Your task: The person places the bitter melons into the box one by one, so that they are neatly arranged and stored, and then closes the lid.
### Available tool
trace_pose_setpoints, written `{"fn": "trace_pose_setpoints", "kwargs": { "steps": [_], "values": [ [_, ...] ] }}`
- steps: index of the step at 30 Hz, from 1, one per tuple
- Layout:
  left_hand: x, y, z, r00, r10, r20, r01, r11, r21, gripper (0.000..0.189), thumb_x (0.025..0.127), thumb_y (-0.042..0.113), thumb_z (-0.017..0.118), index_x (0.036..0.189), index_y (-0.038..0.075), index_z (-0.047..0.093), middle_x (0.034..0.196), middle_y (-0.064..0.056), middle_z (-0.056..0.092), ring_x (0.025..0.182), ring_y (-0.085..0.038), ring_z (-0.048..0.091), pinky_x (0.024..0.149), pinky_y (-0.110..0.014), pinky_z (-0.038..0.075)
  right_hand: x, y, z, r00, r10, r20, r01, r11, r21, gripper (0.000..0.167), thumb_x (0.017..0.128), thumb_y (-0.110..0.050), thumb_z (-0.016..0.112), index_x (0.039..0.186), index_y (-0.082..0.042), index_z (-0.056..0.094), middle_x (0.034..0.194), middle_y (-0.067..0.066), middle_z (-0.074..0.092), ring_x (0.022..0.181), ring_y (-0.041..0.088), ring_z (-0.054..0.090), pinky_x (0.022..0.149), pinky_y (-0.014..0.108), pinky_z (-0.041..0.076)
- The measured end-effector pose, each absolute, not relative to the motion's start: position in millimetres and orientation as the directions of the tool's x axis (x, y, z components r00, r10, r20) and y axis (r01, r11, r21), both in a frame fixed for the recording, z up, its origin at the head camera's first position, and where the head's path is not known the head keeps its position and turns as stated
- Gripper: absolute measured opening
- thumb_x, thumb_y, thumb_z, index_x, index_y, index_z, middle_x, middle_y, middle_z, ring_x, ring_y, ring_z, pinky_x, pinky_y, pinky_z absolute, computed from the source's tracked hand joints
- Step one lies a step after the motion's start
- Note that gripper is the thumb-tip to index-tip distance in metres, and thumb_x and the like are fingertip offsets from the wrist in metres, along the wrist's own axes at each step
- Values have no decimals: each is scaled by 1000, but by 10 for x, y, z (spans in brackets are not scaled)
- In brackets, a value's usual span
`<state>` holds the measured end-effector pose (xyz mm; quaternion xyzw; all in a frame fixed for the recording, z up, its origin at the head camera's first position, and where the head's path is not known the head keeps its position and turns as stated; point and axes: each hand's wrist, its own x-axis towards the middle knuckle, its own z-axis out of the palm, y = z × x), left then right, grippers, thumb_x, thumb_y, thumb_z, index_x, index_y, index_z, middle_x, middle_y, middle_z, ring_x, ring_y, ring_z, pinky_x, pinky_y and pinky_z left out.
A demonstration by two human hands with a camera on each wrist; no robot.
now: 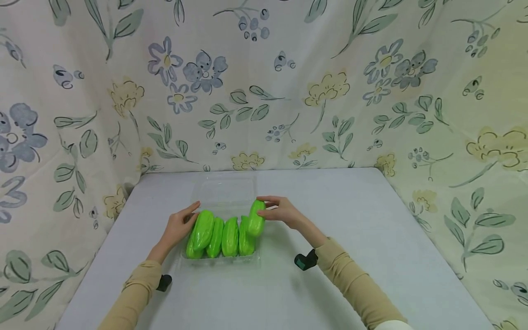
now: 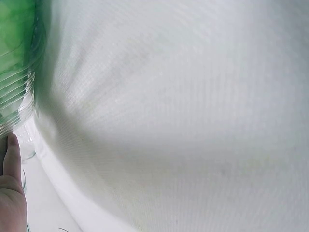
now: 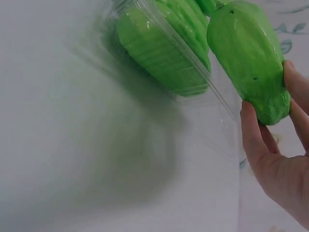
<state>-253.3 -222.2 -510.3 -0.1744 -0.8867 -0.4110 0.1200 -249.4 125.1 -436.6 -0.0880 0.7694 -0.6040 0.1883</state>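
In the head view a clear plastic tray (image 1: 181, 262) holds several glossy green, elongated, ribbed fruits (image 1: 230, 236) side by side. My right hand (image 1: 284, 211) pinches one green fruit (image 3: 248, 60) by its far end between thumb and fingers. That fruit is raised above the tray's right end, tilted. My left hand (image 1: 179, 225) is at the tray's left side, its fingers extended by the far end of another green fruit (image 1: 204, 230). This one lies slanted over its neighbour. In the left wrist view the left hand's fingertip (image 2: 13, 140) is right at the ribbed clear plastic.
The tray's clear lid (image 1: 224, 189) lies folded back behind it. All this stands on a white-covered table (image 1: 342, 201). A floral cloth (image 1: 264, 101) hangs behind and at both sides. Dark wrist devices (image 1: 306, 260) show below both forearms.
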Motion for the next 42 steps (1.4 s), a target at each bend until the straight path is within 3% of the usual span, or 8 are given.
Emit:
{"fn": "trace_pose_setpoints", "kwargs": {
  "steps": [9, 17, 24, 42],
  "values": [
    [-2537, -2220, -5115, -907, 208, 366, 413, 614, 673, 39, 96, 14, 56, 133, 2, 54, 136, -15, 54, 101, -30, 68, 85, -45, 52, -2451, 1128, -4368, -905, -393, -166, 56, 278, -959, 49, 85, -15, 72, 132, -12, 57, 131, 21, 49, 108, 26, 58, 84, 33, 55],
    [-2543, -2228, -5122, -908, 206, 364, 409, 620, 670, 39, 96, 14, 56, 133, 2, 54, 136, -15, 54, 100, -29, 68, 84, -35, 53, -2429, 1047, -4369, -896, -421, -143, 33, 257, -966, 50, 85, -12, 71, 133, -11, 56, 127, 22, 52, 101, 24, 61, 83, 31, 55],
    [-2545, -2228, -5127, -910, 204, 362, 408, 602, 687, 39, 96, 14, 56, 133, 2, 54, 137, -15, 53, 102, -31, 67, 87, -46, 51, -2409, 964, -4401, -886, -446, -130, 8, 266, -964, 50, 86, -13, 70, 134, -11, 56, 128, 20, 53, 101, 23, 61, 82, 30, 54],
    [-2534, -2223, -5106, -907, 212, 365, 416, 594, 688, 39, 97, 14, 56, 133, 1, 53, 136, -16, 54, 103, -32, 67, 87, -47, 50, -2374, 795, -4457, -870, -480, -111, -56, 321, -945, 49, 87, -15, 69, 133, -8, 55, 133, 18, 54, 110, 31, 60, 83, 30, 54]
  ]
}}
